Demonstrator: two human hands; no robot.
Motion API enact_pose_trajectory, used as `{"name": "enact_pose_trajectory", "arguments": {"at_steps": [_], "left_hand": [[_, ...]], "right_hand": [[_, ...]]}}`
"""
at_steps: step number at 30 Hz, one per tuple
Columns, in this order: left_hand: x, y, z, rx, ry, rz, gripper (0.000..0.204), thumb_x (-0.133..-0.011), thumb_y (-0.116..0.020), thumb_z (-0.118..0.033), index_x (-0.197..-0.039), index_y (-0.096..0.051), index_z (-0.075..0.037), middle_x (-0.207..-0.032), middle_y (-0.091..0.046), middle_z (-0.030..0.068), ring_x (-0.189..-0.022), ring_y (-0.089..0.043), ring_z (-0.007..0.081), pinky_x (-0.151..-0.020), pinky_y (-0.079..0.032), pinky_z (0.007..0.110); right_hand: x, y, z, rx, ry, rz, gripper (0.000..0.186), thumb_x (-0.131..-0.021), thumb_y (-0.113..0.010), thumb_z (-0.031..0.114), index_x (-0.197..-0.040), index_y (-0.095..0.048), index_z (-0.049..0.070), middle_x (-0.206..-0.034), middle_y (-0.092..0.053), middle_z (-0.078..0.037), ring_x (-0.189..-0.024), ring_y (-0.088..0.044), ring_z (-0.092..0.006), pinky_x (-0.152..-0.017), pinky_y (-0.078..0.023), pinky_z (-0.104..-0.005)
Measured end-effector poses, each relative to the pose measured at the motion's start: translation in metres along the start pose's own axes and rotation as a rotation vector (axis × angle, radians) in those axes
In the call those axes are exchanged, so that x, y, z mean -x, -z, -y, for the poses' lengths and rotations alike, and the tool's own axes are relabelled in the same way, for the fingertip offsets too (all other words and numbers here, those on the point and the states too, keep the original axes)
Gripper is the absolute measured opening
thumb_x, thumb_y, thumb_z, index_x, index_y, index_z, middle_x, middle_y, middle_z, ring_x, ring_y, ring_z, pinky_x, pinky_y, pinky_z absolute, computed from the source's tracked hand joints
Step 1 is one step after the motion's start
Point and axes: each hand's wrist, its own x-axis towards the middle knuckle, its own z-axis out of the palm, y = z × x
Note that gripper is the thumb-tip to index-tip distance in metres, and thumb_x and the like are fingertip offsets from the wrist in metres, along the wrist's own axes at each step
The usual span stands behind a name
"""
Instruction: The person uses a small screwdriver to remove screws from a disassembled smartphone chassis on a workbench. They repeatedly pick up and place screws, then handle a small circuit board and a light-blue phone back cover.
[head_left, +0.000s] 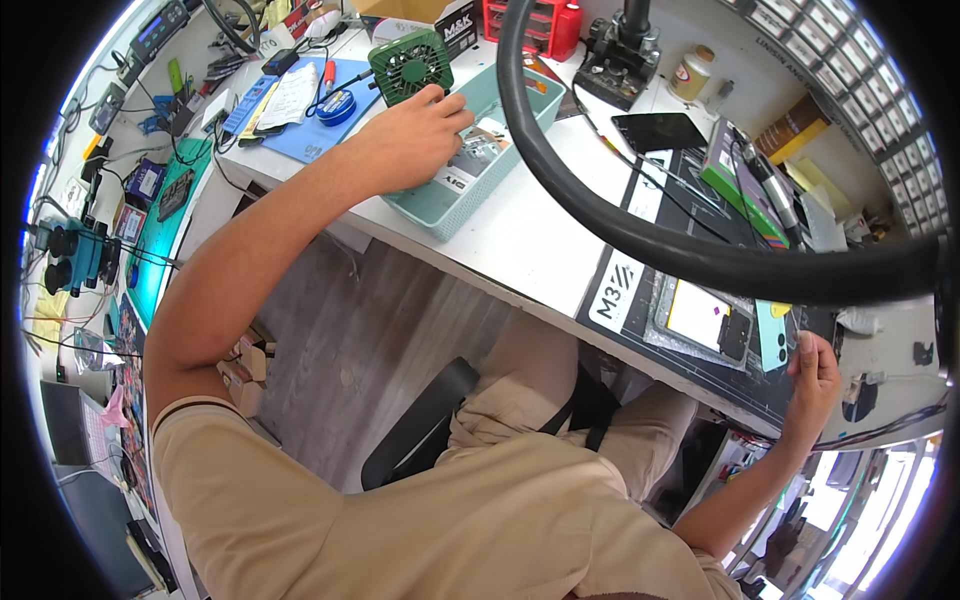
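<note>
My left hand [425, 130] reaches over the side of a teal plastic basket [495, 190], its fingers bent and its palm facing down. Its fingertips are partly hidden, so what they grip, if anything, I cannot make out. Small parts lie in the basket, and a green fan [410, 68] stands just behind the hand. At the far right, my right hand [817, 380] is raised with thumb and forefinger closed together; any small thing between them is too small to name. Beside it lie a mint-green phone back [772, 337] and a phone with a lit screen [698, 315].
A thick black curved arm [600, 215] crosses above the white bench [490, 245]. A black work mat [625, 245] holds a dark phone [658, 131], a green box [735, 170] and cables. On the left are a blue mat [300, 140] and a solder spool [336, 108]. A microscope stand [620, 70] stands behind.
</note>
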Motion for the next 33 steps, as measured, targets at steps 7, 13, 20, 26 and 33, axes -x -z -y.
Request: {"name": "enact_pose_trajectory", "arguments": {"at_steps": [7, 13, 20, 26, 33], "left_hand": [[-0.001, 0.014, 0.016, 0.117, 0.038, -0.057, 0.015, -0.091, -0.069, -0.015, -0.094, -0.082, -0.009, -0.117, -0.065, 0.0030, -0.131, -0.052, 0.0225, -0.117, -0.038, 0.040], [-0.013, 0.003, 0.015, 0.243, 0.045, -0.165, 0.013, -0.091, -0.073, -0.020, -0.093, -0.083, -0.011, -0.111, -0.066, 0.0014, -0.130, -0.053, 0.0218, -0.118, -0.038, 0.041], [-0.025, -0.012, 0.012, 0.157, 0.011, -0.173, 0.013, -0.091, -0.071, -0.020, -0.089, -0.083, -0.014, -0.111, -0.068, -0.0021, -0.131, -0.053, 0.0204, -0.121, -0.035, 0.042], [-0.027, -0.012, 0.010, 0.163, -0.022, -0.153, 0.015, -0.093, -0.067, -0.018, -0.091, -0.080, -0.009, -0.112, -0.067, 0.0009, -0.126, -0.054, 0.0217, -0.121, -0.035, 0.044], [-0.024, -0.007, 0.013, 0.324, 0.202, -0.304, 0.018, -0.098, -0.054, -0.019, -0.100, -0.066, -0.006, -0.106, -0.060, 0.0118, -0.119, -0.055, 0.0281, -0.115, -0.036, 0.050]], "right_hand": [[0.014, 0.021, -0.002, -0.005, -0.084, -0.053, 0.026, -0.107, -0.070, 0.029, -0.107, -0.077, 0.003, -0.075, -0.053, 0.005, -0.069, -0.044, -0.0039, -0.062, -0.030, -0.0215], [0.018, 0.026, -0.009, -0.014, -0.096, -0.051, 0.026, -0.109, -0.068, 0.028, -0.108, -0.077, 0.004, -0.074, -0.053, 0.005, -0.070, -0.044, -0.0039, -0.062, -0.029, -0.0217], [0.017, 0.029, -0.008, -0.018, -0.083, -0.051, 0.026, -0.109, -0.068, 0.028, -0.108, -0.077, 0.004, -0.073, -0.052, 0.004, -0.069, -0.044, -0.0042, -0.062, -0.029, -0.0219], [0.013, 0.023, -0.007, -0.015, -0.076, -0.037, 0.025, -0.108, -0.069, 0.028, -0.109, -0.077, 0.004, -0.073, -0.052, 0.004, -0.069, -0.043, -0.0039, -0.062, -0.029, -0.0218], [0.014, 0.018, 0.001, -0.021, -0.072, -0.016, 0.025, -0.108, -0.070, 0.027, -0.106, -0.076, 0.003, -0.074, -0.053, 0.005, -0.069, -0.043, -0.0034, -0.063, -0.029, -0.0213]]}}
